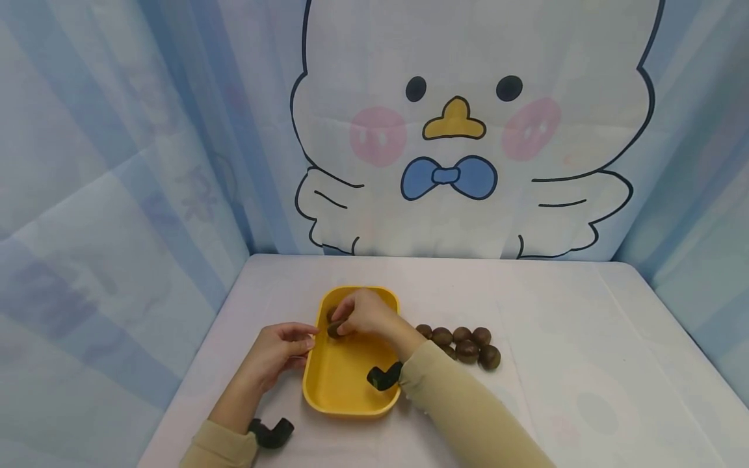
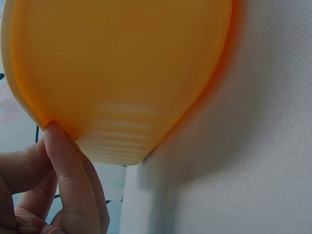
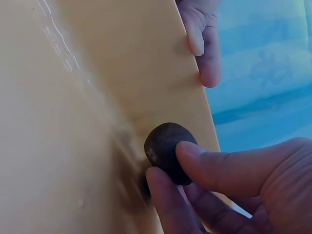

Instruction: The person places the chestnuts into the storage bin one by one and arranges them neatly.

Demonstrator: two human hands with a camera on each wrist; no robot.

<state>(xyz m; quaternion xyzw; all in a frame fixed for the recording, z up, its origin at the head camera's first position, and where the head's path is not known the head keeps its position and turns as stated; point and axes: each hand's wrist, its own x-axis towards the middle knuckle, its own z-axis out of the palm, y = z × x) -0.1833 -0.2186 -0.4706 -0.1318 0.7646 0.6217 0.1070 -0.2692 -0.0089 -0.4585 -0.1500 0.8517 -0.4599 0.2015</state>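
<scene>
Over there the right hand (image 1: 365, 312) pinches a brown ball (image 1: 334, 330) inside the yellow tray (image 1: 351, 377), towards its far left corner. The left hand (image 1: 277, 348), loosely open, touches the left rim

Both sleeves (image 1: 474, 403) are beige, the curved wrist cameras (image 1: 273, 434) black.

The place was a small cloth-walled booth (image 1: 234, 214) set around a pale table (image 1: 562, 312); whether it stood in a home or a studio could not be told. Beyond the right hand (image 1: 365, 312) hung a backcloth (image 1: 462, 224) with a big cartoon chick (image 1: 468, 123) (blue bow (image 1: 448, 176) and all). A blue-and-white drape (image 1: 117, 208) fell to the left of the left hand (image 1: 281, 351), and another drape (image 1: 696, 214) well right of the right hand.
</scene>
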